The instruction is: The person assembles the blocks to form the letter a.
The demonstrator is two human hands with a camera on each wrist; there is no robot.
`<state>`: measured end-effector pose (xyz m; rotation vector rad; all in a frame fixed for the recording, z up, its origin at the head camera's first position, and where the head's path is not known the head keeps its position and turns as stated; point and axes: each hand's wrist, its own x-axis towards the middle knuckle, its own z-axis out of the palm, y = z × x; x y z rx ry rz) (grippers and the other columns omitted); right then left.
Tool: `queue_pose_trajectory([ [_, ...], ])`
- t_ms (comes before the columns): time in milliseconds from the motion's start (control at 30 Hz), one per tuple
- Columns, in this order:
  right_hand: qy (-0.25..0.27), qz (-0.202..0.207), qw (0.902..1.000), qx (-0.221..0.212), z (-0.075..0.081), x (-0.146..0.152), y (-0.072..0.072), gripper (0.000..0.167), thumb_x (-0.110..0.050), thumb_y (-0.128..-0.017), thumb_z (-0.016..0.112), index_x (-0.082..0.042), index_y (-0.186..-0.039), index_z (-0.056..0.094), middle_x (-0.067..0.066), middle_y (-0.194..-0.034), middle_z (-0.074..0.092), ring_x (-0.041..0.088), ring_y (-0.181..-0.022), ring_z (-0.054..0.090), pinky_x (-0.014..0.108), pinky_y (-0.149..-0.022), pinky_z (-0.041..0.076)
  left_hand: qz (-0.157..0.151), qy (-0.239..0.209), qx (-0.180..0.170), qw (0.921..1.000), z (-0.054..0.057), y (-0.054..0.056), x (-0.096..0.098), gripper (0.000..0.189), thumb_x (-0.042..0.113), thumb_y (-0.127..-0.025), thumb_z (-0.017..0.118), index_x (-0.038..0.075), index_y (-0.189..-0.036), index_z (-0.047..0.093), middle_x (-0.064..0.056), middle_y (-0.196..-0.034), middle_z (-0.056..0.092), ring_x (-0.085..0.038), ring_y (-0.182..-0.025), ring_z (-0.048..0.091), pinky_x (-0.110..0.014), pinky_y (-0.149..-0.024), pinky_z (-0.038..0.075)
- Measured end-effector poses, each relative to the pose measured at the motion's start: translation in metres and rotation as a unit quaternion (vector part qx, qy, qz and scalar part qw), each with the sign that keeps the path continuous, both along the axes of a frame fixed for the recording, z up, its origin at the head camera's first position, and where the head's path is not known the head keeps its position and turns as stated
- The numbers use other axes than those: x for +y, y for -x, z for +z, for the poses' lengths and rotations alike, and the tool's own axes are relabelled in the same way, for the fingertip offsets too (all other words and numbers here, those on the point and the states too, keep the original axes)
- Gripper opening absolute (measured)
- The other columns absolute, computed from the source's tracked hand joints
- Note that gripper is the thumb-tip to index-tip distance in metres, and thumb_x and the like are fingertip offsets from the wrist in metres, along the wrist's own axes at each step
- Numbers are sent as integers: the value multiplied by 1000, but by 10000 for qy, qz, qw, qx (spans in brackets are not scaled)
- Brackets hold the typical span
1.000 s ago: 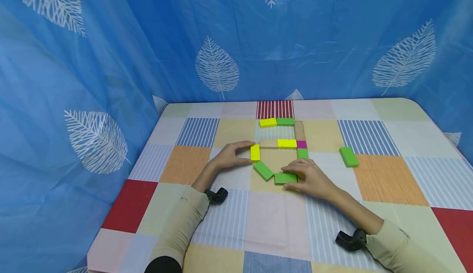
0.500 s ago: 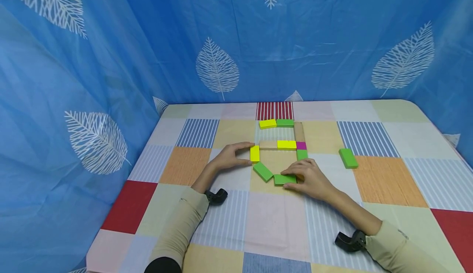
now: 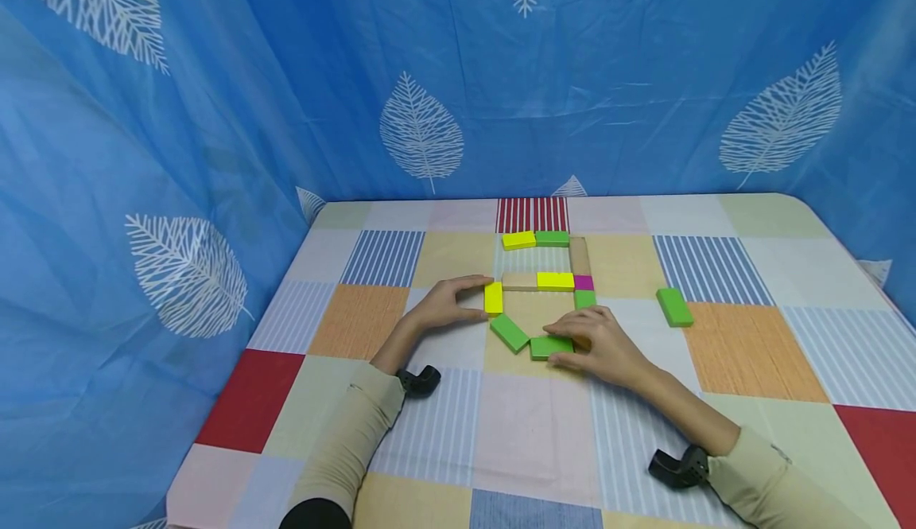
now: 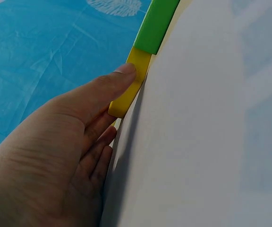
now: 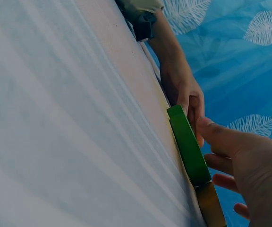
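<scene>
My left hand (image 3: 447, 305) pinches a yellow block (image 3: 494, 298) lying on the cloth. In the left wrist view the thumb (image 4: 126, 69) presses on this block's face and the other fingers bend behind it. My right hand (image 3: 597, 346) arches over a green block (image 3: 549, 348), thumb on the near side and forefinger on the far side in the head view. In the right wrist view the thumb tip shows a small gap from this green block. A tilted green block (image 3: 510, 332) lies between the two hands. A wooden block (image 5: 210, 205) is largely hidden under the right hand.
Behind the hands, wooden blocks (image 3: 519, 281), a yellow block (image 3: 555, 281), a purple block (image 3: 583, 282) and several other blocks form an outline on the patchwork cloth. One green block (image 3: 675, 307) lies apart at right. Blue curtains (image 3: 608, 75) stand behind the table.
Very little: the right hand shifts a few pixels up and left over the green block. The left hand and the other blocks stay as they were.
</scene>
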<state>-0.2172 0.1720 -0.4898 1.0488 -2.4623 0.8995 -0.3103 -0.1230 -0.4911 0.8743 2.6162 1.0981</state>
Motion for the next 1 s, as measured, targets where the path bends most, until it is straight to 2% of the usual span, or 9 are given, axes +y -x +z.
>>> queue_pose_trajectory([
  [133,145,-195,9996,-125,7,5,1,41,-25,-70,80,-10,-106,70,0,-102,68,22,-99,57,48,-91,32,-12,13,12,10000,-1,1,0,64,34,-76,75,22,-134,50,2,-139,44,-14,-130,35,-32,-106,28],
  [300,350,-827,9959,-51,15,21,3,39,-17,-71,79,-8,-107,69,7,-103,68,29,-101,56,54,-93,32,-37,15,54,10000,-2,3,1,64,35,-77,75,23,-134,50,3,-139,44,-13,-130,35,-31,-106,28],
  [500,645,-1837,9808,116,17,60,6,44,-11,-73,77,-2,-114,64,19,-109,63,37,-103,52,56,-90,35,-1,30,36,10000,-3,2,1,64,35,-77,75,24,-134,49,3,-139,44,-14,-130,35,-32,-107,27],
  [633,628,-2391,9689,-131,14,92,8,52,-18,-76,76,-2,-123,58,26,-118,56,45,-108,48,60,-87,36,16,16,28,10000,-3,2,1,64,35,-76,75,23,-134,49,2,-140,44,-15,-130,35,-33,-107,27],
  [767,398,-2591,9613,-845,9,120,9,64,-26,-79,74,-3,-133,48,30,-129,45,50,-113,42,63,-83,37,33,24,10,10000,-3,2,1,65,35,-76,75,23,-134,50,2,-139,44,-15,-130,35,-33,-107,27],
  [867,176,-2545,9578,-1323,6,133,9,73,-31,-80,73,-3,-138,40,33,-133,39,52,-115,37,64,-82,36,20,21,4,10000,-3,2,1,65,35,-76,75,23,-134,50,3,-139,44,-15,-130,36,-32,-106,27],
  [1000,-33,-2424,9589,-1477,2,140,11,78,-33,-79,73,2,-139,36,36,-131,38,53,-111,39,60,-76,39,-19,-28,32,10000,-2,2,0,65,35,-76,76,22,-134,50,2,-139,44,-15,-130,36,-32,-106,28],
])
